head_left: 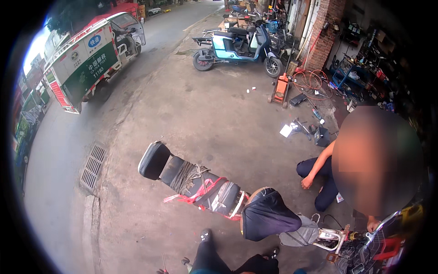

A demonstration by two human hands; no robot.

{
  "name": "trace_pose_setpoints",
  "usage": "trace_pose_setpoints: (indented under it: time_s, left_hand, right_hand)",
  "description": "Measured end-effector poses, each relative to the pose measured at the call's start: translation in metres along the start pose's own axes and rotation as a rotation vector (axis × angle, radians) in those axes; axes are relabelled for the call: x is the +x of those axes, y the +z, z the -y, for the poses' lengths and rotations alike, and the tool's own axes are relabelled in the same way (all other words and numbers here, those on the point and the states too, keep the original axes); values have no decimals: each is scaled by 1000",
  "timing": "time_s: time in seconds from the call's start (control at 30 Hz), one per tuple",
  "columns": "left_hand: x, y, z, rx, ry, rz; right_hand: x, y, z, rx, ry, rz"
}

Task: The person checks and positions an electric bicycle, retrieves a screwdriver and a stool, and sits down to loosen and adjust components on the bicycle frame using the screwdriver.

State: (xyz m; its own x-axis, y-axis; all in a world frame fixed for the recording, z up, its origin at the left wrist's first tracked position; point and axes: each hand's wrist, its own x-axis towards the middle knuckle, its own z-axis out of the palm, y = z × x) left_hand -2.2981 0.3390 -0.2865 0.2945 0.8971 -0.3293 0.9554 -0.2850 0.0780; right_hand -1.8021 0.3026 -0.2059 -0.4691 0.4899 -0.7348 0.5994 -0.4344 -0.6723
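At the lower edge, beside my dark-trousered leg [212, 253], a small grey shape [185, 261] may be my left hand's fingertips; its grip is not clear. Close to it, a thin shaft with a reddish handle [164, 264] shows partly. My right hand is out of view. In front of me stands a small electric bike with a dark cloth-covered saddle [269, 214]. Its long black rear seat [203, 187] is bound with rope and pink strips and ends in a backrest [154, 160]. A crouching person's hand [372, 223] is at the handlebar [382, 227].
An orange floor jack [280, 89], a red hose [315, 84], a black battery-like box [322, 136] and loose tools lie near the workshop. A light-blue scooter [237, 45] is parked at the back. A green-and-white cargo tricycle [86, 68] is on the road. A drain grate [93, 165] lies left.
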Motion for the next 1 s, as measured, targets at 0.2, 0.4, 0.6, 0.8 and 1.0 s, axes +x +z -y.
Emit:
trace_pose_setpoints:
  time_s: [0.2,0.4,0.6,0.8,1.0]
  left_hand:
    - [12,64,-14,-812,-650,264]
    - [96,50,-89,-1034,-977,301]
    - [103,91,-126,-1141,-1065,267]
    - [91,150,-144,-1187,-1156,267]
    - [92,199,-159,-1228,-1205,245]
  right_hand:
    - [72,16,-169,86,209,-93]
    - [29,-72,-52,-147,497,-34]
    - [135,-40,-138,-39,344,-89]
    - [171,-54,-183,-117,302,-22]
    - [200,-67,-219,-191,283,25]
